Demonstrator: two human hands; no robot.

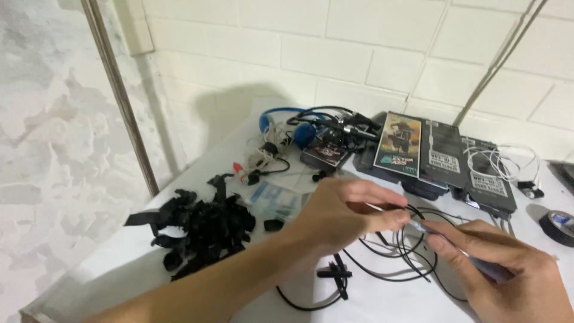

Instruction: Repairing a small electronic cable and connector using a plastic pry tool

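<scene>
My left hand pinches a thin black cable between thumb and fingertips, just above the white table. My right hand grips a slim silver tool, its tip meeting the cable right beside my left fingers. The cable's loops lie on the table under both hands. A heap of black straps sits to the left. Flat dark boxes line the wall beyond, with blue headphones and a roll of black tape at the right edge.
</scene>
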